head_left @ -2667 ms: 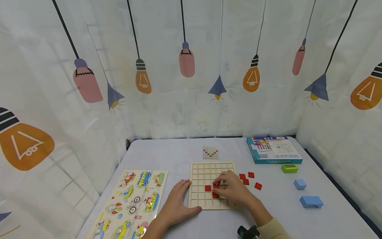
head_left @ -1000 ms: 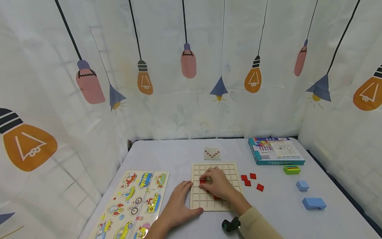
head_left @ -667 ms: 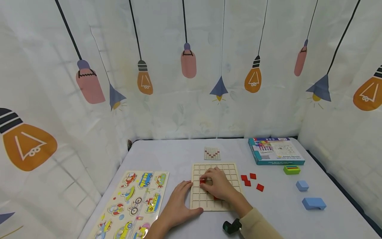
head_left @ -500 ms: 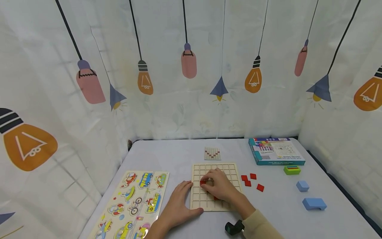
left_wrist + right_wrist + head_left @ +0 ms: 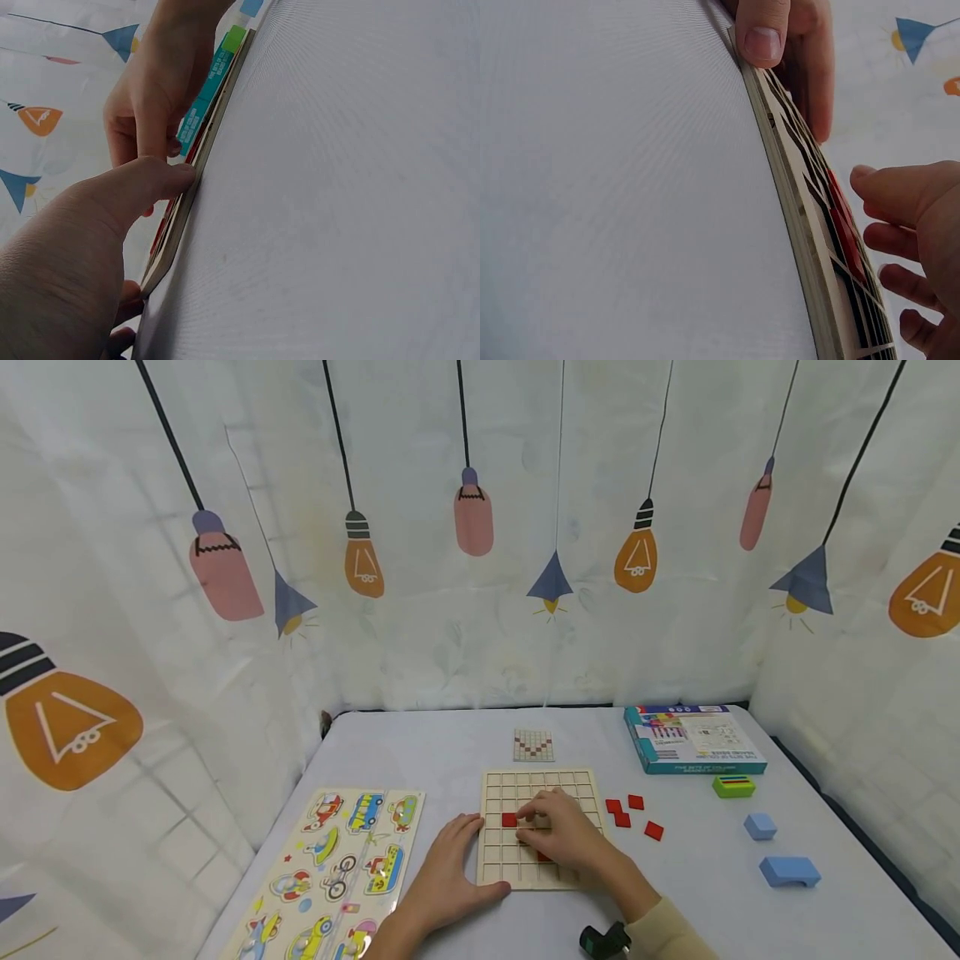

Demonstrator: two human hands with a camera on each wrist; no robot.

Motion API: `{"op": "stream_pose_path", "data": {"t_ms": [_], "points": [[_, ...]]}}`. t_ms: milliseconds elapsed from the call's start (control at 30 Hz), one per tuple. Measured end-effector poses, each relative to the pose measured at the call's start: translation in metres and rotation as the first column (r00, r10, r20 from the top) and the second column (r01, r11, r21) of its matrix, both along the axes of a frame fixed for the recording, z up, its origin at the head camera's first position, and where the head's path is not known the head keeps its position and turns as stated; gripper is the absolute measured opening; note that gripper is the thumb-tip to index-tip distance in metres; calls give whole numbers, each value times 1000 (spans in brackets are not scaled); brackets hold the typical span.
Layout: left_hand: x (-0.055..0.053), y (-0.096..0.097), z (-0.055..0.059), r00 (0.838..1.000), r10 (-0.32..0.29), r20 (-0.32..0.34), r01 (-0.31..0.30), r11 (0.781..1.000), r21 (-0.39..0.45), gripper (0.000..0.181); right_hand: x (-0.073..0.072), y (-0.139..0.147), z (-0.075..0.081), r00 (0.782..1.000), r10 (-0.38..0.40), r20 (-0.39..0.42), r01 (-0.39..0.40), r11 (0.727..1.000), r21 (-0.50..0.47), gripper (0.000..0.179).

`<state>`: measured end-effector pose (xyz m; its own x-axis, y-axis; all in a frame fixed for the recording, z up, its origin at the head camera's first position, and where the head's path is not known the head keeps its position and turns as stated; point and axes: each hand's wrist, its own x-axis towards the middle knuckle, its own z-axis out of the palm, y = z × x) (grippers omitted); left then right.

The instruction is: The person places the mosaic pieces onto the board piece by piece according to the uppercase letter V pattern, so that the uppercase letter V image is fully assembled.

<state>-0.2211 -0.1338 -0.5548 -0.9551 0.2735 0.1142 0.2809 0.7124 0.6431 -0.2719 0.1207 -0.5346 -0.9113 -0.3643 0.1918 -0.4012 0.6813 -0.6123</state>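
A pale wooden grid board (image 5: 525, 875) lies on the white-covered table. My left hand (image 5: 450, 875) holds its near left corner, with the thumb on the near edge and the fingers along the left side. Over the board is my right hand (image 5: 558, 835), thumb and fingers apart and nothing between them, as the right wrist view also shows. Just left of its fingertips a red square tile (image 5: 509, 820) sits in a cell. Another red tile (image 5: 543, 857) shows partly under the hand, which hides the cells between.
Several loose red tiles (image 5: 654, 831) lie right of the board. A small pattern card (image 5: 533, 746) is behind it. At right are a flat box (image 5: 693, 739), a green block (image 5: 733, 787) and blue blocks (image 5: 790, 872). A vehicle picture puzzle (image 5: 337, 877) lies at left.
My right hand has moved left across the board, let go of the red tile in a left-side cell and drawn back slightly right. The left hand has stayed at the board's corner.
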Motion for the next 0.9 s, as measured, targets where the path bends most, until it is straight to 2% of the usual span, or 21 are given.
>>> {"op": "stream_pose_path", "data": {"t_ms": [300,567,900], "points": [[0,0,0,1000,1,-6,-1,1000,2,109,3,15,3,998,-50,44,49,999,13,28],[1,0,1,1000,6,-14,-6,1000,1,109,2,27,2,996,-89,6,89,996,21,29],[0,2,1,999,1,-32,-1,1000,-7,109,0,45,-1,989,-147,12,147,989,18,25]]}}
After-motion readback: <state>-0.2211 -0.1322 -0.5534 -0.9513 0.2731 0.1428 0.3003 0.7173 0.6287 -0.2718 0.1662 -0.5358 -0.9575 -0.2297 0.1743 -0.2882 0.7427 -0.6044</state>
